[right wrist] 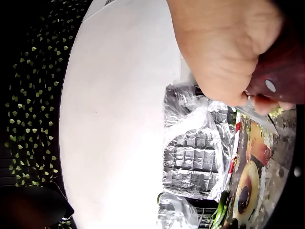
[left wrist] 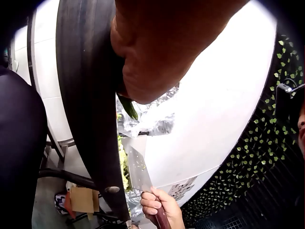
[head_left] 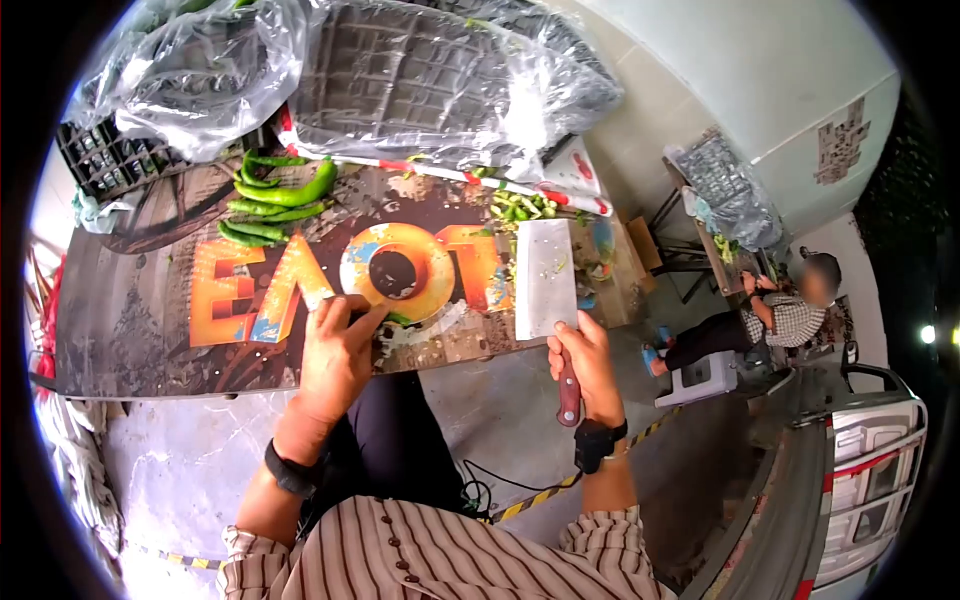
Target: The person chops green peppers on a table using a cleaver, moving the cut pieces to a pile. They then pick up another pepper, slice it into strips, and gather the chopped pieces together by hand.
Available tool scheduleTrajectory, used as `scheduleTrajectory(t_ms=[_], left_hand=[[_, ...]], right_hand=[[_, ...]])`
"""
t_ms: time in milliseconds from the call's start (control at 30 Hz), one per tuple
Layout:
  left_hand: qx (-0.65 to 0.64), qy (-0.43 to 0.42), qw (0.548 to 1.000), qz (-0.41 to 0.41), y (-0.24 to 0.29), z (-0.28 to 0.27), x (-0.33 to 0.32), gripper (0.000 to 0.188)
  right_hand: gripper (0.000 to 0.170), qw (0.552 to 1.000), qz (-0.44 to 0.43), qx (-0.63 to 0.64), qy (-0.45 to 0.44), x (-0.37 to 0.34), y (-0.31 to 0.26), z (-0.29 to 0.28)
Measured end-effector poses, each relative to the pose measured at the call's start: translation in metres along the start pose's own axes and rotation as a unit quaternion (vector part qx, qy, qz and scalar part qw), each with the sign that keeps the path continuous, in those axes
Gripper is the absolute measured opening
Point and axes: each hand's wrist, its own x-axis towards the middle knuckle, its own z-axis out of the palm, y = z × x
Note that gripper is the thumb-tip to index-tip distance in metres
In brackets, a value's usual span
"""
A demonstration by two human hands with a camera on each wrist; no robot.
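My left hand (head_left: 338, 348) is over the near edge of the printed tabletop and pinches a green chili pepper (head_left: 398, 318), most of it hidden by the fingers. In the left wrist view the pepper's end (left wrist: 128, 108) pokes out below the hand. My right hand (head_left: 588, 362) grips a cleaver (head_left: 545, 280) by its dark red riveted handle, the broad blade pointing away from me over the table's right part. Chopped green pieces (head_left: 520, 206) lie just beyond the blade. Whole green chili peppers (head_left: 290, 192) are grouped at the table's far left.
Plastic-wrapped dark crates (head_left: 400, 80) stand along the table's (head_left: 130, 330) far side, behind a red-and-white strip. To the right, another person (head_left: 785, 320) sits on a grey stool (head_left: 703, 378) at a second table. A cardboard box (head_left: 643, 245) stands beyond the table's right end.
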Motion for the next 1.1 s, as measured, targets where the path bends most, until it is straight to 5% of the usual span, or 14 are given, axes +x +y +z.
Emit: scheduleTrajectory(t_ms=[367,767,1100], left_hand=[[0.072,0.024,0.997,0.004,0.011,0.005,-0.007,0.033],[0.058,0.023,0.992,-0.112,0.014,0.008,0.003,0.021],[0.07,0.041,0.996,-0.034,0.013,-0.003,-0.007,0.019]], right_hand=[[0.011,0.991,-0.015,-0.083,-0.101,-0.018,-0.004,0.053],[0.014,0.954,-0.026,-0.227,-0.194,-0.024,-0.012,0.075],[0.02,0.896,-0.103,-0.378,-0.21,-0.03,-0.028,0.089]])
